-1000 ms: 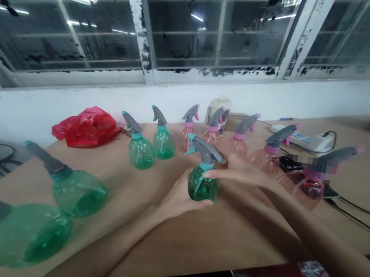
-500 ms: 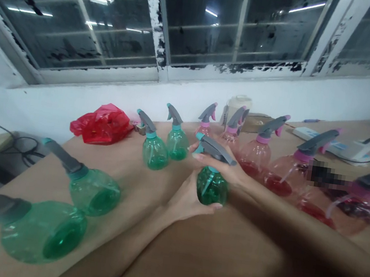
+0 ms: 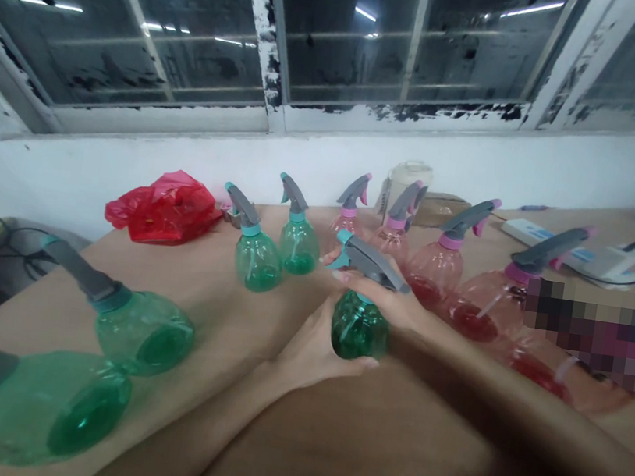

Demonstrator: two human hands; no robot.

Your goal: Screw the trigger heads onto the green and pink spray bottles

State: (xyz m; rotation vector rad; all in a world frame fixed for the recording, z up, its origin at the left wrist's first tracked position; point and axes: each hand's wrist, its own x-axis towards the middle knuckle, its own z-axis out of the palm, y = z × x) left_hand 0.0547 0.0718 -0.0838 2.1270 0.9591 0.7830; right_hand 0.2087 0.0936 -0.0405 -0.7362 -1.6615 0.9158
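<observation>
A green spray bottle (image 3: 361, 327) with a grey and teal trigger head stands between my hands over the middle of the table. My left hand (image 3: 317, 348) is curled round the lower body of this bottle, thumb along its base. Round its neck, just under the spray head, my right hand (image 3: 386, 295) is closed. To the left are more green spray bottles, among them one at the back (image 3: 258, 261) and one nearer (image 3: 144, 332). On the right runs a row of pink spray bottles (image 3: 436, 270), partly hidden by my right forearm.
A red plastic bag (image 3: 168, 209) lies at the back left by the wall. Behind the pink bottles stand a white container (image 3: 410, 176) and a brown box (image 3: 443, 208). A white power strip (image 3: 536, 237) with a cable lies at the back right.
The view has shifted slightly, so the green bottles and red bag sit a little further left. Both hands keep the same hold on the green spray bottle.
</observation>
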